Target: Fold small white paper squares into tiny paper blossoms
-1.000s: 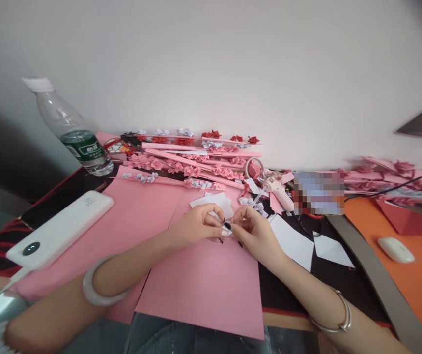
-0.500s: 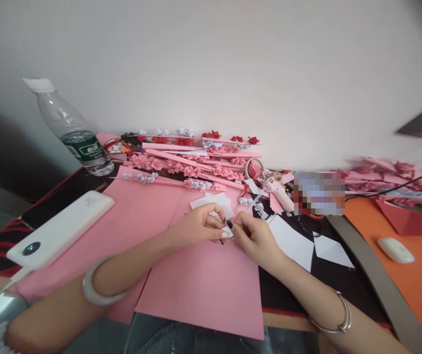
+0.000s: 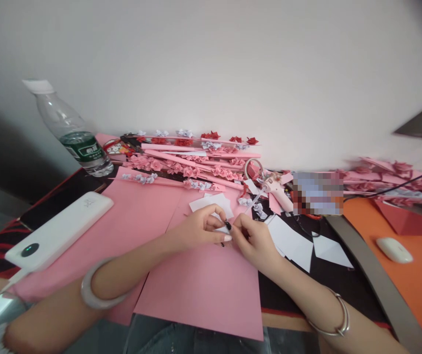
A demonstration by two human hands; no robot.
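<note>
My left hand (image 3: 199,227) and my right hand (image 3: 253,238) meet fingertip to fingertip above a pink paper sheet (image 3: 203,290). Between them is a small piece of white paper (image 3: 222,229), mostly hidden behind the fingers. The left fingers are curled and pinch it from the left; the right thumb and index finger close on its right side. Just behind the hands lie loose white paper squares (image 3: 229,209). More white sheets (image 3: 294,243) rest to the right of my right hand.
Paper flower sprigs (image 3: 188,169) lie along the wall, with a tape roll (image 3: 252,169) and a pink glue gun (image 3: 279,189) beside them. A water bottle (image 3: 81,142) and a white power bank (image 3: 59,231) are on the left. A white mouse-like object (image 3: 394,250) sits on orange paper (image 3: 365,221).
The fingers have shifted slightly around the small white paper, and less of it shows now. The rest of the desk stays as it was.
</note>
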